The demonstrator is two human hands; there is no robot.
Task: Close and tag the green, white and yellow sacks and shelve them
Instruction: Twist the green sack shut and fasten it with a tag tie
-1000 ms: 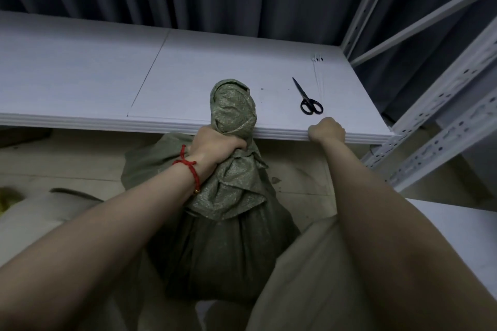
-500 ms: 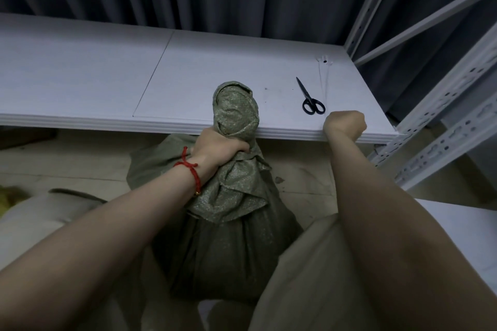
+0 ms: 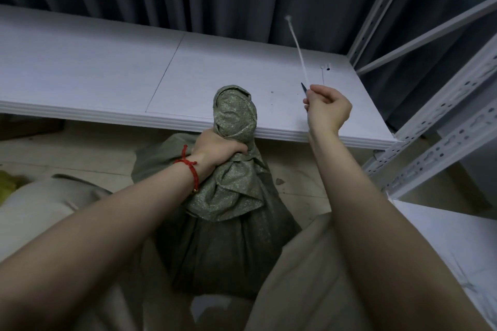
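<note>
The green sack [image 3: 228, 223] stands on the floor against the front edge of the white shelf board [image 3: 107, 75]. My left hand [image 3: 217, 148], with a red string on its wrist, grips the sack's twisted neck just below the bunched top. My right hand [image 3: 328, 107] is raised over the board's right part and pinches the lower end of a long white cable tie [image 3: 297, 48], which points up and away. Only the dark tip of the scissors [image 3: 303, 86] shows beside that hand.
More white ties [image 3: 322, 72] lie at the board's back right corner. The perforated white rack uprights [image 3: 443, 115] stand to the right, with a lower white shelf [image 3: 457, 236] beneath. A dark curtain hangs behind. A yellow-green bit [image 3: 6, 183] shows at far left.
My right hand left the shelf's front edge, took a white tie and lifted it above the board, now covering the scissors. My left hand kept its grip on the sack's neck.
</note>
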